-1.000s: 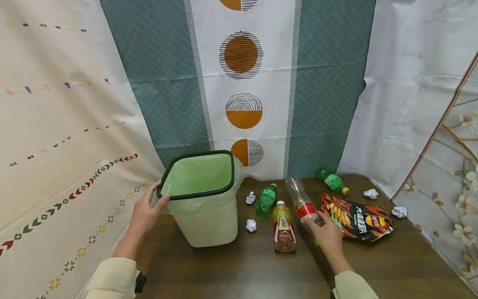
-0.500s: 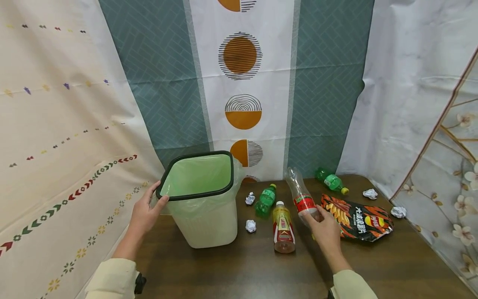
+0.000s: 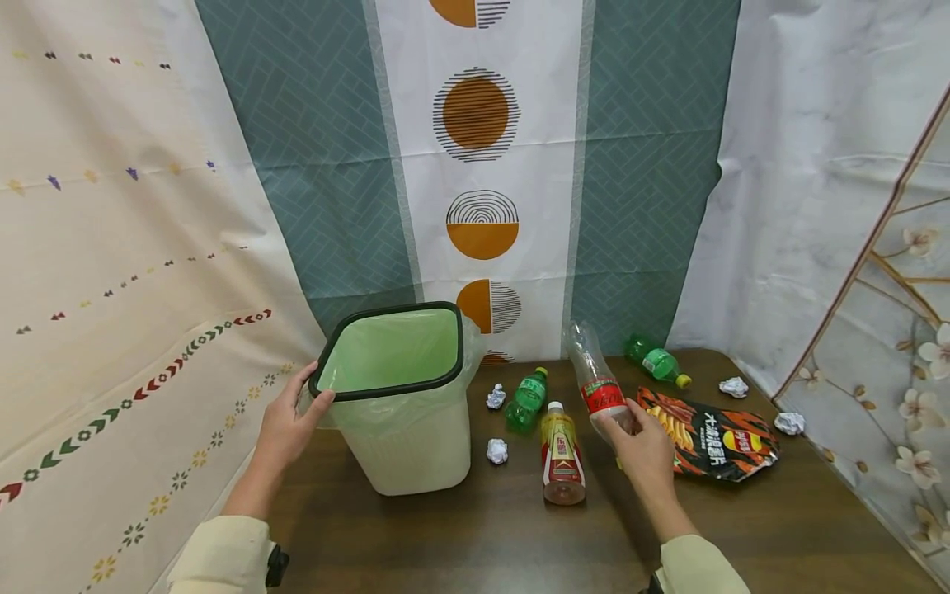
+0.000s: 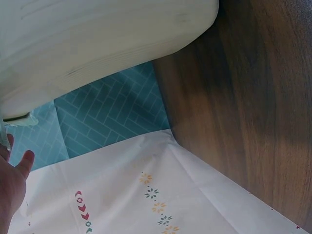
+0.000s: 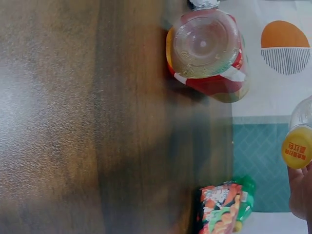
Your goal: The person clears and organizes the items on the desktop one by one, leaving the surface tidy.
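Observation:
My left hand (image 3: 288, 421) grips the black rim of a pale green trash bin (image 3: 423, 454) lined with a clear bag; the thumb lies at the near side of the rim. In the left wrist view, the bin's wall (image 4: 107, 44) fills the top left. My right hand (image 3: 647, 454) holds a clear plastic bottle with a red label (image 3: 603, 396) near its neck, the base pointing up and away. Its yellow cap (image 5: 296, 148) shows in the right wrist view. Left of that hand lies a drink bottle with a yellow and red label (image 3: 562, 458).
On the brown table (image 3: 490, 544) lie two green bottles, one (image 3: 527, 400) near the bin and another (image 3: 656, 359) at the back. A black and orange chip bag (image 3: 712, 437) lies at the right. Several crumpled paper balls, one (image 3: 497, 450) beside the bin, are scattered about.
My right hand has raised the clear bottle a little and shifted it slightly left and away. The left hand stays on the bin's rim.

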{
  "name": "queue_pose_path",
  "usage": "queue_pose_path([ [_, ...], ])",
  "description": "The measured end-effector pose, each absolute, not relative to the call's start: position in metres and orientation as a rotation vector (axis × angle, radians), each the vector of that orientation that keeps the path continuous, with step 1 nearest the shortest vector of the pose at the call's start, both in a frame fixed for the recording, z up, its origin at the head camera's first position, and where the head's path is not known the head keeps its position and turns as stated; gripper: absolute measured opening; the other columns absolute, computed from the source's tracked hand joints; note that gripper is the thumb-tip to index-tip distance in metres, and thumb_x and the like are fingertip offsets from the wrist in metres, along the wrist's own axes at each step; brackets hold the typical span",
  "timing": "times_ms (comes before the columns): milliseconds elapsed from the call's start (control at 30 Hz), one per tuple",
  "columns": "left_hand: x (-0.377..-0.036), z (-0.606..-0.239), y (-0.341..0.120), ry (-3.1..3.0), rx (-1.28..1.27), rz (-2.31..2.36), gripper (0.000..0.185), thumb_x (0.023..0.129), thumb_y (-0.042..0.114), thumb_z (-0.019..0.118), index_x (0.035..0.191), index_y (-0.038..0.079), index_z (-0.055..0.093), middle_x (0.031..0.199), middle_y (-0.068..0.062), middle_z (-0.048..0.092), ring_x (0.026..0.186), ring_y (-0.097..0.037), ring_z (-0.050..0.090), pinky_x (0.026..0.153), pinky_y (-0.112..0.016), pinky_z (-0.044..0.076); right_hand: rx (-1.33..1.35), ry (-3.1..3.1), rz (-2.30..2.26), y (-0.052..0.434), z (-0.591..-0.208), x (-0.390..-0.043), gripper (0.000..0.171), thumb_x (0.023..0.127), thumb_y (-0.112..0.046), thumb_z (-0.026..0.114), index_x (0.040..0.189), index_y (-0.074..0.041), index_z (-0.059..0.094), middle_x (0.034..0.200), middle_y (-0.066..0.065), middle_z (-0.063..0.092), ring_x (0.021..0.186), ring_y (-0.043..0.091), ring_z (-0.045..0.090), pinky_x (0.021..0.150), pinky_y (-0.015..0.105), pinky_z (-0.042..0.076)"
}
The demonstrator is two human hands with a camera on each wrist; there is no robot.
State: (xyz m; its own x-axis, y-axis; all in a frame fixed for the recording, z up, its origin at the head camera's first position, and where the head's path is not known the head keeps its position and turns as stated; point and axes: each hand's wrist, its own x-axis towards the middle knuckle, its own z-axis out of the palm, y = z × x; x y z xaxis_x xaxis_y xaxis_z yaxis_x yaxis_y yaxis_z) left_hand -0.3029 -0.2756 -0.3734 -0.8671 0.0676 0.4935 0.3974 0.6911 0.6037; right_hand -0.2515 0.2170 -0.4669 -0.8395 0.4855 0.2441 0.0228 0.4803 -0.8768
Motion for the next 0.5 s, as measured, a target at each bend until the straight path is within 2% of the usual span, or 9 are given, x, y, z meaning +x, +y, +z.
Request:
queue_pose_path([
  [233, -0.302, -0.373, -0.276, -2.472, -0.357, -1.035, 0.062, 0.099, 0.035, 0.055, 0.152, 0.007, 0.038, 0.151, -0.028, 0.037, 0.138, -0.048, 0.034, 0.105, -0.064, 0.028, -0.385, -2.235, 1.366, 0.213, -0.457, -0.251, 0.074, 0.088, -0.045, 0.073, 0.142, 0.002, 0.05, 0.139, 0.027, 0.051, 0.125, 0.042, 0.048, 0.102, 0.057, 0.039],
  [500, -0.303, -0.373, -0.277, -2.488, -0.353, -1.043, 0.063, 0.099, 0.036, 0.055, 0.152, 0.007, 0.036, 0.151, -0.029, 0.036, 0.138, -0.048, 0.032, 0.106, -0.064, 0.028, -0.359, -2.202, 1.358, 0.21, -0.449, -0.252, 0.071, 0.088, -0.042, 0.074, 0.141, 0.001, 0.052, 0.135, 0.026, 0.052, 0.118, 0.041, 0.051, 0.098, 0.056, 0.042],
])
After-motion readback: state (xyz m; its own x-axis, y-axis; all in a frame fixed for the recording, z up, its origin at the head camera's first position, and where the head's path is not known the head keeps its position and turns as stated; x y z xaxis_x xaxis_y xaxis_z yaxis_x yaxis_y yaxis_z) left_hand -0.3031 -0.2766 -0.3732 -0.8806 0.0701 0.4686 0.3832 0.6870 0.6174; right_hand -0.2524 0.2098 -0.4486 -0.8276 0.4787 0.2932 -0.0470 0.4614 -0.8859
